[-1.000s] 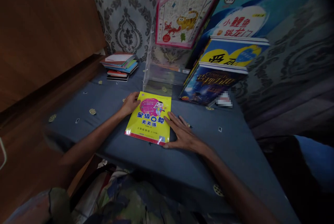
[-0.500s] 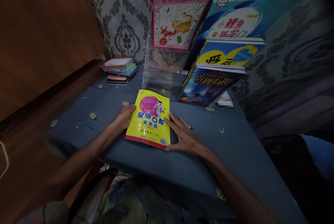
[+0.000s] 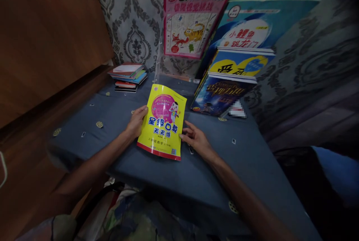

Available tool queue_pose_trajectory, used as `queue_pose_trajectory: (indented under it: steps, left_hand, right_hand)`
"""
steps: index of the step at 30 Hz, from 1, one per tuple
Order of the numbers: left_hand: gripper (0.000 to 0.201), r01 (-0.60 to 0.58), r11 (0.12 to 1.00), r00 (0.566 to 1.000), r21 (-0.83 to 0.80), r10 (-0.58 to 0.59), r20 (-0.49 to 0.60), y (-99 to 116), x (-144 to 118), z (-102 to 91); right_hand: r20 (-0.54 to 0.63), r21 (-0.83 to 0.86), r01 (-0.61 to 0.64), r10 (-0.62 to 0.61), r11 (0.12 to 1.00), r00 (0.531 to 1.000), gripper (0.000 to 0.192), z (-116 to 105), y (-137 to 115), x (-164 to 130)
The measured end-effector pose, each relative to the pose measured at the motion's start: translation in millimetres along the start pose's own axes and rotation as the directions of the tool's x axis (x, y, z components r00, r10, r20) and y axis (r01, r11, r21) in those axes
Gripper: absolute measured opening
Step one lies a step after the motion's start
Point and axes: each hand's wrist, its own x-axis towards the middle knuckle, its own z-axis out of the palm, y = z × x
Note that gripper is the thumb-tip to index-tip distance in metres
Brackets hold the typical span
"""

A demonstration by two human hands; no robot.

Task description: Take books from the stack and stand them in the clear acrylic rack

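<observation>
A yellow workbook (image 3: 161, 121) with a pink circle, a cartoon child and a red bottom strip is tilted up above the table, its cover facing me. My left hand (image 3: 137, 121) grips its left edge, thumb at the front and fingers behind. At the opposite edge is my right hand (image 3: 198, 140), its fingers loosely bent and apart. The right thumb tip meets or nearly meets the workbook's edge; I cannot tell whether it presses on it.
A clear stand (image 3: 158, 61) and a pink picture book (image 3: 187, 27) are behind the workbook. Several upright books (image 3: 221, 93) stand at the right. A small book pile (image 3: 129, 76) lies back left on the blue-grey tablecloth (image 3: 109, 110). A wooden panel (image 3: 53, 42) borders the left.
The workbook has been raised and tilted more toward me, and its top has shifted right. My right hand has loosened from the right edge, with its fingers now more bent.
</observation>
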Motion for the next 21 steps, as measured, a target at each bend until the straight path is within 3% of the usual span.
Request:
queue_pose_trajectory:
  steps: [4,8,11,15,21]
  left_hand:
    - [0.038,-0.086,0.996,0.995,0.031,0.084,0.059,8,-2,2.7]
    - [0.04,-0.18,0.983,0.981,0.029,0.177,0.076,17,0,5.7]
    - [0.04,-0.28,0.959,0.957,0.043,0.276,0.088,25,4,7.7]
    - [0.047,-0.398,0.909,0.917,0.126,0.389,0.089,27,7,2.1]
    - [0.059,-0.321,0.891,0.947,0.32,0.298,0.118,8,-2,-15.5]
  right_hand:
    - [0.055,0.156,-0.103,0.095,0.982,0.994,0.053,-1,-20,1]
    - [0.009,0.18,-0.016,0.015,0.984,1.0,0.041,-3,-45,2]
    - [-0.045,0.084,0.126,-0.122,0.988,0.991,0.036,-2,-61,3]
    - [-0.113,-0.08,0.298,-0.305,0.951,0.946,0.033,8,-67,-3]
    - [-0.117,-0.402,0.357,-0.434,0.843,0.893,0.027,17,-56,-20]
